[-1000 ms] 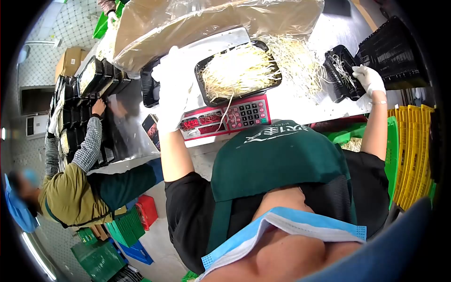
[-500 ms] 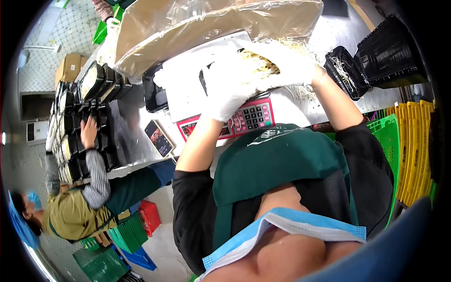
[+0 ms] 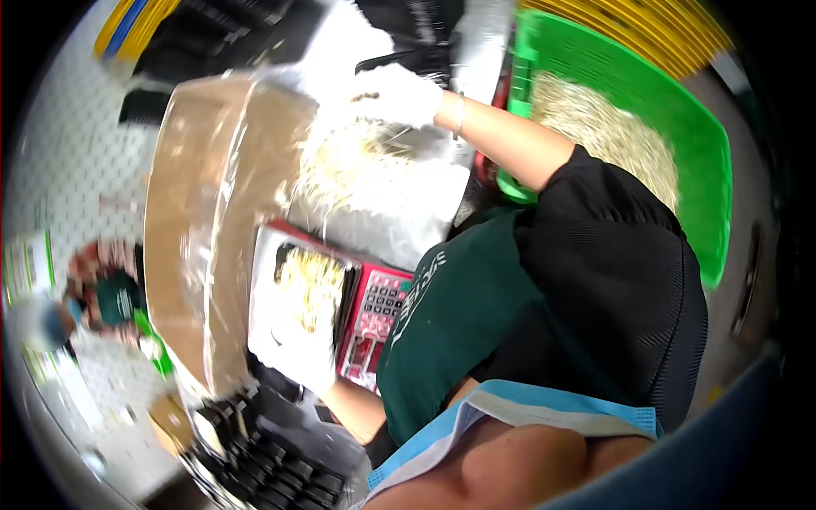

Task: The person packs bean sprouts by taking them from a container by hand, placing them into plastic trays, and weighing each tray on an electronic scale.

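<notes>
My left hand (image 3: 297, 353), in a white glove, is at the side of a black tray (image 3: 344, 310) on a red-framed scale (image 3: 367, 353). Pale yellow sprouts (image 3: 310, 285) fill this tray. Glare washes out the left fingers, so their grip is unclear. My right hand (image 3: 399, 95), also gloved, is beside a black tray (image 3: 416, 64) across the work surface. Motion blur hides whether its fingers hold anything. Between the hands, loose sprouts (image 3: 340, 170) are spread over the pale metal surface.
A plastic-lined cardboard box (image 3: 191, 229) stands alongside the scale. At the right, a green crate (image 3: 710, 170) contains many sprouts, with yellow crates (image 3: 629, 30) behind it. Rows of black trays (image 3: 280, 467) stand at the lower left. Another person (image 3: 110, 289) is farther away.
My view has swung to the right, bringing the sprouts in the green crate into sight. My right hand has moved away from the tray on the scale; my left hand remains by it.
</notes>
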The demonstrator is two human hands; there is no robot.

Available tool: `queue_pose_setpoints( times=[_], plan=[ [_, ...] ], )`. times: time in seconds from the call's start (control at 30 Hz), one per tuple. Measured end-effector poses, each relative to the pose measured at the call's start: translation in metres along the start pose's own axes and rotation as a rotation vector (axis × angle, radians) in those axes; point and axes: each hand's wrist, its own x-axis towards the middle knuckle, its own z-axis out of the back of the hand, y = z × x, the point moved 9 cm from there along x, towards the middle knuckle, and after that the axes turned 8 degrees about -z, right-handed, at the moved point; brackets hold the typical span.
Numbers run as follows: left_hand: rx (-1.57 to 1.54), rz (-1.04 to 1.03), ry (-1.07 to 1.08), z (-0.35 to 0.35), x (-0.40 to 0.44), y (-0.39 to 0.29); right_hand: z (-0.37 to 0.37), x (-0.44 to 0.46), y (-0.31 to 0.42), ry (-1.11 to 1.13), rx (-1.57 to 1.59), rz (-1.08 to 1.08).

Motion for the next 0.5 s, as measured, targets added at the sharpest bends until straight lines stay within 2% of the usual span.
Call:
queue_pose_setpoints(
  times=[0.03, 0.1, 0.13, 0.17, 0.2, 0.23, 0.27, 0.3, 0.33, 0.37, 0.4, 0.47, 0.5],
  plan=[
    [-0.043, 0.018, 0.041, -0.003, 0.001, -0.002, 0.026, -0.002, -0.023, -0.14, -0.082, -0.144],
    [-0.127, 0.06, 0.12, -0.007, 0.001, -0.005, 0.043, 0.007, -0.082, -0.304, -0.354, -0.151],
    [-0.244, 0.065, 0.119, -0.007, 0.005, -0.006, 0.031, 0.014, -0.119, -0.113, -0.451, -0.195],
    [-0.35, 0.088, 0.113, -0.006, 0.007, -0.003, 0.018, 0.002, -0.119, 0.238, -0.702, -0.362],
    [-0.257, -0.005, 0.024, 0.0, 0.011, -0.003, 0.028, 0.0, -0.111, 0.022, -0.749, -0.208],
    [-0.313, 0.046, 0.132, 0.001, 0.012, -0.006, 0.036, -0.01, -0.103, -0.181, -0.778, -0.037],
    [-0.275, -0.023, 0.106, 0.007, 0.014, -0.008, 0.042, -0.014, -0.089, -0.135, -0.767, -0.099],
    [-0.255, 0.006, 0.087, 0.01, 0.009, -0.004, 0.044, -0.014, -0.101, -0.026, -0.562, -0.049],
    [-0.34, 0.017, 0.023, 0.021, 0.009, -0.003, 0.046, -0.021, -0.072, 0.031, -0.831, -0.126],
    [-0.379, 0.13, -0.02, 0.027, -0.004, 0.008, 0.053, -0.026, -0.071, -0.085, -0.709, -0.038],
    [-0.449, 0.197, -0.077, 0.032, -0.018, 0.017, 0.055, -0.03, -0.074, -0.102, -0.478, 0.071],
    [-0.594, 0.322, -0.211, 0.041, -0.047, 0.034, 0.044, -0.041, -0.034, -0.12, -0.372, 0.103],
    [-0.905, 0.476, -0.442, 0.041, -0.069, 0.047, 0.036, -0.041, -0.02, -0.129, -0.284, 0.135]
  ],
)
